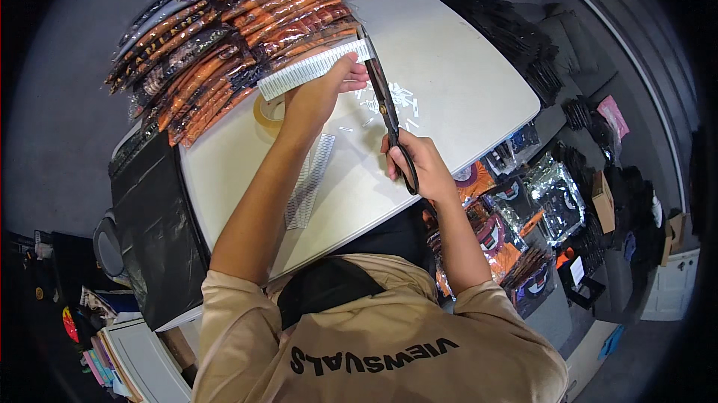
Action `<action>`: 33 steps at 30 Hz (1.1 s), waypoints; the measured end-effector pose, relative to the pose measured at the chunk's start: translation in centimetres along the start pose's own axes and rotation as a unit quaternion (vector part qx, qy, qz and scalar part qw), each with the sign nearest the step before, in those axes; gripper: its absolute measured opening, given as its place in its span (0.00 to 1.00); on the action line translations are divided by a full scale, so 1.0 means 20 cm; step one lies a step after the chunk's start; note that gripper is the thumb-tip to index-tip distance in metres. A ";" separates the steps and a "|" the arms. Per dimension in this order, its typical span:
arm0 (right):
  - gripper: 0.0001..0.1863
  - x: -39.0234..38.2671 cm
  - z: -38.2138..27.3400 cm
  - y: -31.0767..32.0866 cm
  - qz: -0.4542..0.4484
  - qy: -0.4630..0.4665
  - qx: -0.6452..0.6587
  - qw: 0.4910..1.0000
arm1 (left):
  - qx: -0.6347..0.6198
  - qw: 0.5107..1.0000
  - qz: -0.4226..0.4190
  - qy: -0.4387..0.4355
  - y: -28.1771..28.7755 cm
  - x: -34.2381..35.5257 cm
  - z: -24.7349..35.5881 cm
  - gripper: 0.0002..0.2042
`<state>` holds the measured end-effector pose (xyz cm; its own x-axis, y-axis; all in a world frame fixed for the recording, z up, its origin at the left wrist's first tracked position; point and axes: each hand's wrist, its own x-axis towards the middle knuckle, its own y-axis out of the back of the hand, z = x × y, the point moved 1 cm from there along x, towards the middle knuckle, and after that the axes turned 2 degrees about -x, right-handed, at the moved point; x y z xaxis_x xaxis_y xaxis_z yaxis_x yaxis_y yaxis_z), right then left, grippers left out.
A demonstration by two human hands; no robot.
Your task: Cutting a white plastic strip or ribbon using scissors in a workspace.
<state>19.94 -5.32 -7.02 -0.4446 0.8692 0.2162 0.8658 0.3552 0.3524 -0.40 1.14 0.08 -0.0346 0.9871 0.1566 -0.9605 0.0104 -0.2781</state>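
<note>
My left hand (329,85) holds a long white strip of small printed labels (295,74) aslant over the table. My right hand (415,160) grips large black scissors (383,100), whose blades point away from me and reach the right end of the strip. Small white cut pieces (396,102) lie scattered on the white table (464,81) beside the scissors. A roll of yellowish tape (265,122) is partly hidden behind my left forearm, and another printed strip (309,182) lies on the table between my arms.
Tall stacks of bagged orange and black garments (280,10) stand at the back left. A black plastic sheet (149,223) covers the left end. More packaged items (538,201), dark piles (501,37) and a cardboard box (602,201) sit on the right, beyond the table edge.
</note>
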 end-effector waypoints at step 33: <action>0.12 0.00 0.00 0.00 0.001 -0.010 -0.001 1.000 | 0.006 1.000 -0.002 0.000 0.00 0.00 0.00 0.12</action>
<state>19.95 -5.35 -7.00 -0.4389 0.8764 0.1984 0.8657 0.3532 0.3548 -0.38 1.15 0.06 -0.0299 0.9870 0.1580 -0.9640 0.0133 -0.2655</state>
